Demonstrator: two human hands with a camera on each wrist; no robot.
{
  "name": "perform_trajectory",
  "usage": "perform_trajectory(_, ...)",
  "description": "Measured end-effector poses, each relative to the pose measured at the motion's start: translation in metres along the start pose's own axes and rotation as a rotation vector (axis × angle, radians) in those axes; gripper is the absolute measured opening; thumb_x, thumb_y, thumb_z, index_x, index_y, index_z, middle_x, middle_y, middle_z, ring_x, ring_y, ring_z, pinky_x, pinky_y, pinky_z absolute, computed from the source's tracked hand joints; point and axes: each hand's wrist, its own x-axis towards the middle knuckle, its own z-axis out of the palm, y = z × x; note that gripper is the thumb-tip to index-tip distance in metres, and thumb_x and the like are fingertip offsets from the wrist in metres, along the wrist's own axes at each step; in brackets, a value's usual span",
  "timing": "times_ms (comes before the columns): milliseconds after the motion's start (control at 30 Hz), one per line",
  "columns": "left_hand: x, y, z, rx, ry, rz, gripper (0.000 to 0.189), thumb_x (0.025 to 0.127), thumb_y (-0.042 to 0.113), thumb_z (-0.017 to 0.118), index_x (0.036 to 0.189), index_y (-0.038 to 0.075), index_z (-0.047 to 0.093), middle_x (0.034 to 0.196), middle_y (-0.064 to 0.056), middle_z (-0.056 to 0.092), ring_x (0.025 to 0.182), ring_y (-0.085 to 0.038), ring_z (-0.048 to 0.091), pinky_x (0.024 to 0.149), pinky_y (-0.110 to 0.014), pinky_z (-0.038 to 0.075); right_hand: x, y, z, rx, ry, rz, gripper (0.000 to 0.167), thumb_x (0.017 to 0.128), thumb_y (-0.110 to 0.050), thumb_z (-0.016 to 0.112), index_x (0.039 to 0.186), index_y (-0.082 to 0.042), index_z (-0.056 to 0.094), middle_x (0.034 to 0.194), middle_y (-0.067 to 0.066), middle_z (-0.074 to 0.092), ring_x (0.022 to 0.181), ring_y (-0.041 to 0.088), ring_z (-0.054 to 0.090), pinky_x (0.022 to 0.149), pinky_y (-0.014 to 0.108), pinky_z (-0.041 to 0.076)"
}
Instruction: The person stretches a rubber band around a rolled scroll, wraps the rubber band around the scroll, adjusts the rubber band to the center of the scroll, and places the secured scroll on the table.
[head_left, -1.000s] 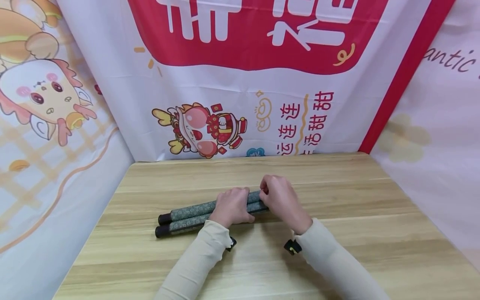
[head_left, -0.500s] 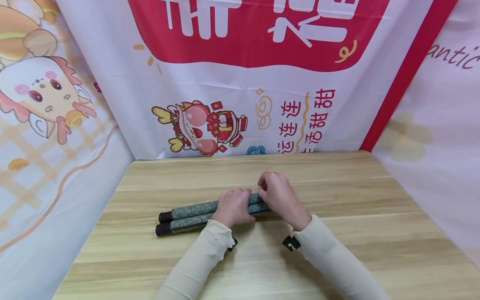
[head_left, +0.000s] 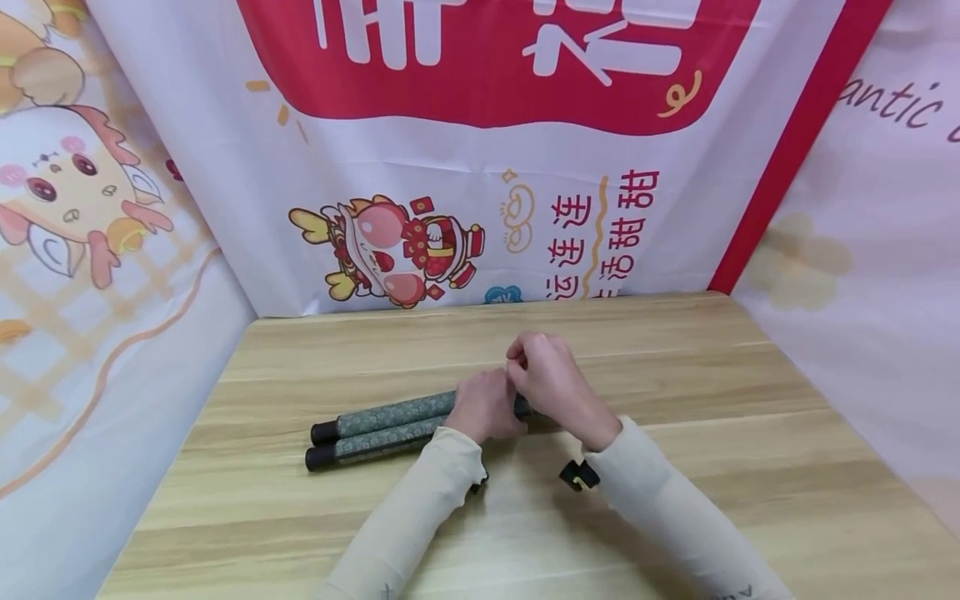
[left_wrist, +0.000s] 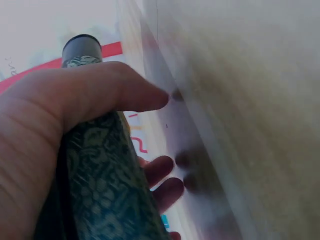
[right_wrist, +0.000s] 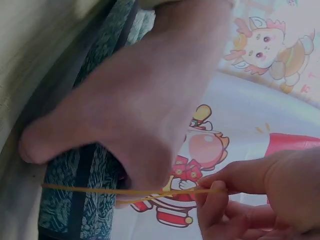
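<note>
A rolled scroll (head_left: 397, 417) in green patterned cloth, its two rolls side by side with black end caps, lies slanted on the wooden table (head_left: 300, 542). My left hand (head_left: 487, 404) grips it near its right end; in the left wrist view the thumb crosses over the patterned roll (left_wrist: 100, 175). Above that end, my right hand (head_left: 558, 379) pinches a thin yellow rubber band (right_wrist: 90, 189). In the right wrist view the band loops across the scroll's end and is stretched taut towards the right fingers. The hands partly cover the scroll's right end in the head view.
Behind the table hangs a white and red printed cloth (head_left: 420, 142). Printed cloths also stand along the left side (head_left: 112, 350) and the right side (head_left: 847, 317). A black wrist mount (head_left: 580, 475) sticks out under the right sleeve.
My left hand has slid right along the scroll, close to the right hand. The right hand keeps its pinch and has shifted slightly up and left. The head view has tilted a little.
</note>
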Motion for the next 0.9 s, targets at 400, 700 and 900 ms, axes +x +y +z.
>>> perform_trajectory(400,0.018,-0.012,-0.019,-0.008,0.085,0.003,0.047,0.078,0.049,0.085,0.102,0.015,0.064,0.084,-0.002,0.064,0.073,-0.023,0.062,0.062,-0.048,0.052,-0.015,0.007,-0.004,-0.047,-0.138,0.117,0.030,0.094,-0.015,0.073,0.064,-0.014,0.067,0.060,-0.003,0.055,0.051,0.012,0.051,0.048,0.024,0.040)
perform_trajectory(700,0.018,-0.014,-0.024,-0.021,0.088,0.000,0.037,0.082,0.036,0.084,0.103,0.013,0.064,0.084,-0.003,0.066,0.076,-0.025,0.064,0.066,-0.050,0.054,-0.016,0.023,0.011,0.062,-0.037,0.004,0.023,0.101,-0.025,0.071,0.080,-0.016,0.069,0.079,-0.002,0.067,0.073,0.013,0.059,0.069,0.030,0.050)
perform_trajectory(900,0.018,-0.015,-0.026,-0.043,0.112,0.013,0.035,0.081,0.037,0.085,0.096,0.015,0.062,0.086,-0.004,0.066,0.078,-0.027,0.066,0.068,-0.050,0.053,-0.018,0.025,0.017,0.199,0.021,-0.037,0.021,0.107,-0.027,0.064,0.091,-0.015,0.067,0.082,0.000,0.067,0.072,0.014,0.058,0.066,0.028,0.049)
